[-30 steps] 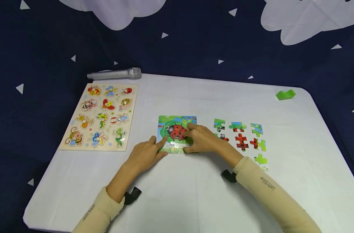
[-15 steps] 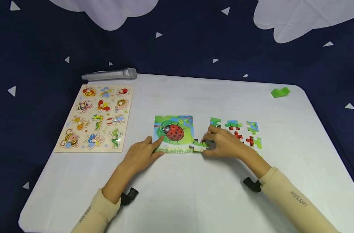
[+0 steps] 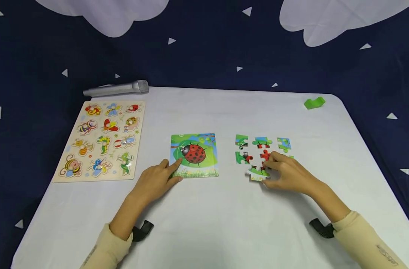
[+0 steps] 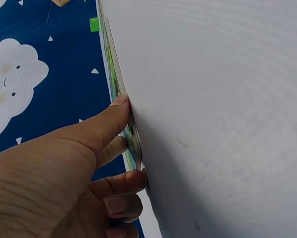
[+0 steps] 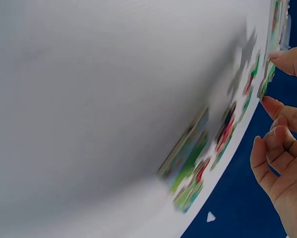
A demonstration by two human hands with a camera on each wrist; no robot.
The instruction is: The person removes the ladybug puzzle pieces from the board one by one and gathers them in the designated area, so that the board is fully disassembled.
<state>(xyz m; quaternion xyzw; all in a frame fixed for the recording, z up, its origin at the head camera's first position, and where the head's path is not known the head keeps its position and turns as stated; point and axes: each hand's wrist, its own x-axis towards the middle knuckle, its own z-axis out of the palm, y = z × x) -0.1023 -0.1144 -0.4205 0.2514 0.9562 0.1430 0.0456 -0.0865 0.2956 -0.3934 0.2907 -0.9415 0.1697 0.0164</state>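
Note:
My left hand (image 3: 154, 183) rests at the lower left corner of a square ladybug picture board (image 3: 209, 160). Its index finger lies straight on the picture and the thumb touches the near edge; its other fingers are bent in the left wrist view. On the right, my right hand (image 3: 288, 172) pinches a green and white jigsaw piece (image 3: 257, 176) between thumb and fingertips, tilted just above the table. Behind it lie loose jigsaw pieces, among them a green corner piece (image 3: 241, 140) and a red piece (image 3: 265, 154). The right hand hides some pieces.
A wooden insect peg puzzle (image 3: 100, 142) lies at the left, with a grey toy microphone (image 3: 117, 89) behind it. A green block (image 3: 314, 103) sits near the back right corner of the white table (image 3: 204, 224). Dark patterned cloth (image 3: 204, 56) hangs behind.
My right hand has carried the jigsaw piece from the board to the loose pieces on the right. The left hand stays at the board. The head view has shifted slightly.

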